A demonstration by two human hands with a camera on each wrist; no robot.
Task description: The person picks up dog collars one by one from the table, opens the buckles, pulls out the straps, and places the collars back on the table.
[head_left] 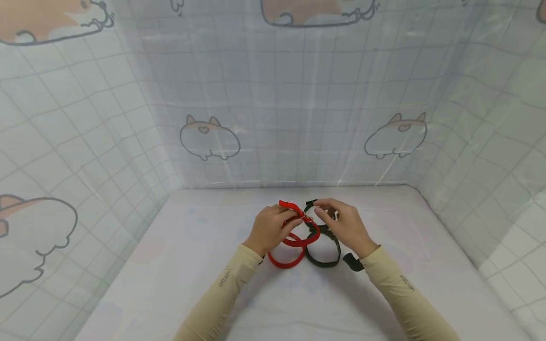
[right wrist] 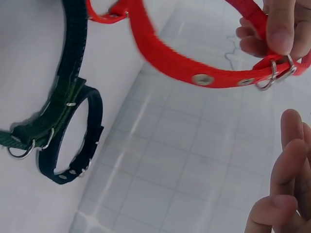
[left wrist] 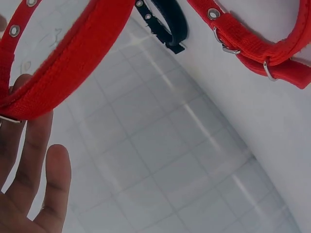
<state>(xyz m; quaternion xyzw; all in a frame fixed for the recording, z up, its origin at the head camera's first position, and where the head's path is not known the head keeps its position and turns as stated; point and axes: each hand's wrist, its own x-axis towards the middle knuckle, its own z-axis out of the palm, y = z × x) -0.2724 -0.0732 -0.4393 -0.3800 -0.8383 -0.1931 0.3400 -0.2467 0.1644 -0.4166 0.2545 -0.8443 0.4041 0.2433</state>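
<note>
My left hand [head_left: 270, 228] pinches a red collar [head_left: 314, 237] near its buckle, holding it as a loop above the table. In the right wrist view the thumb presses the strap just beside the metal buckle [right wrist: 286, 68]. Close to the buckle's right is my right hand [head_left: 349, 228], its fingers [right wrist: 289, 165] apart from the strap and holding nothing. A second red collar [head_left: 285, 265], buckled into a ring, stands on the table below the left hand. Two dark collars are beside it: a green one [right wrist: 63, 104] and a navy one [right wrist: 98, 114] behind.
The white-covered table [head_left: 179, 274] meets a grid-patterned curtain wall [head_left: 298, 142] at the back, with more curtain at both sides. A small black piece [head_left: 353, 262] shows by the right wrist.
</note>
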